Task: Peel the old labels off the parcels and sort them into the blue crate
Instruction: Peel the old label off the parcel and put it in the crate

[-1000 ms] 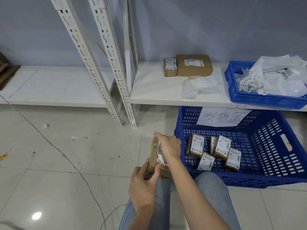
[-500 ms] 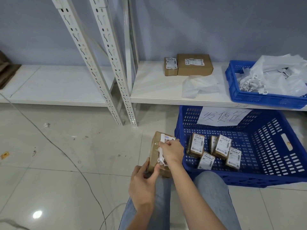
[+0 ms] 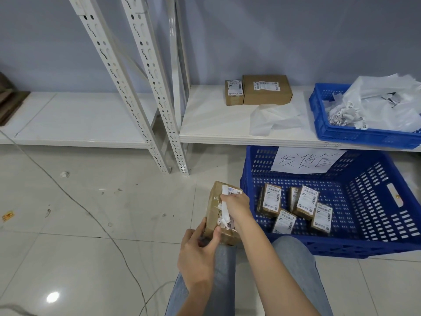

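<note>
The parcel I'm working on sits propped on my knee, just left of the blue crate, its old label torn and half lifted. My left hand grips the parcel's near end; my right hand pinches the label strip. I judge this as mid-peel: next I need a steady pull along the face to clear the scraps, then a drop into the crate beside the five parcels already there. Two more boxes wait on the shelf.

Bare forearms, no sleeves in view; faded blue jeans on legs.
</note>
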Action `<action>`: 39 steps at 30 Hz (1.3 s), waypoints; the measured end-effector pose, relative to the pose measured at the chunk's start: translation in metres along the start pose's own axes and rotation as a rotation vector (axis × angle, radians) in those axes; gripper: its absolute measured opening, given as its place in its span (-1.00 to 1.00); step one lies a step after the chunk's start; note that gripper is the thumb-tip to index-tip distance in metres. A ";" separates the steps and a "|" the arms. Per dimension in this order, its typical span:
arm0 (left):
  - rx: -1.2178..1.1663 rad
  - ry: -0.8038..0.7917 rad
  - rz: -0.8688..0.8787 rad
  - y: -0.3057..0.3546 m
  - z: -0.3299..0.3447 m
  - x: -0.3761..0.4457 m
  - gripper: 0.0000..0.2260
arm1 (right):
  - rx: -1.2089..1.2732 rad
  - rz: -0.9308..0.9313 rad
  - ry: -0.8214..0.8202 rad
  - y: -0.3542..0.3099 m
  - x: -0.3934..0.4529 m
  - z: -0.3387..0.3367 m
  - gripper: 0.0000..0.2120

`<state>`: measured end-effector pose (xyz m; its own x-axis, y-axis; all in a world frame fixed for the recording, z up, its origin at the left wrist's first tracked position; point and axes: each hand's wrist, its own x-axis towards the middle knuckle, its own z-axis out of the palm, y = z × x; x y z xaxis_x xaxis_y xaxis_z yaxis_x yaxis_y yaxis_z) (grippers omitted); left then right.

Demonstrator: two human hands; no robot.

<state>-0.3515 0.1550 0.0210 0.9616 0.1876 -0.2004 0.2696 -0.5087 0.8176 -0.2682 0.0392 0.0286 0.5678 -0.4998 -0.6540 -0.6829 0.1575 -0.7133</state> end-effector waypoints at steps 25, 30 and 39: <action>-0.032 -0.006 -0.060 -0.002 -0.001 0.003 -0.64 | -0.215 -0.112 0.146 -0.009 0.002 -0.009 -0.83; -0.046 -0.014 -0.056 -0.001 -0.002 0.002 -0.66 | -0.191 -0.079 0.125 -0.010 0.003 -0.014 -0.87; -0.049 -0.015 -0.032 0.000 -0.002 0.001 -0.61 | -0.058 0.008 0.107 -0.011 0.005 -0.018 -0.84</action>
<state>-0.3502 0.1570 0.0216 0.9534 0.1898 -0.2345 0.2973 -0.4606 0.8363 -0.2662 0.0196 0.0382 0.5126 -0.5870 -0.6266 -0.7141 0.1138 -0.6908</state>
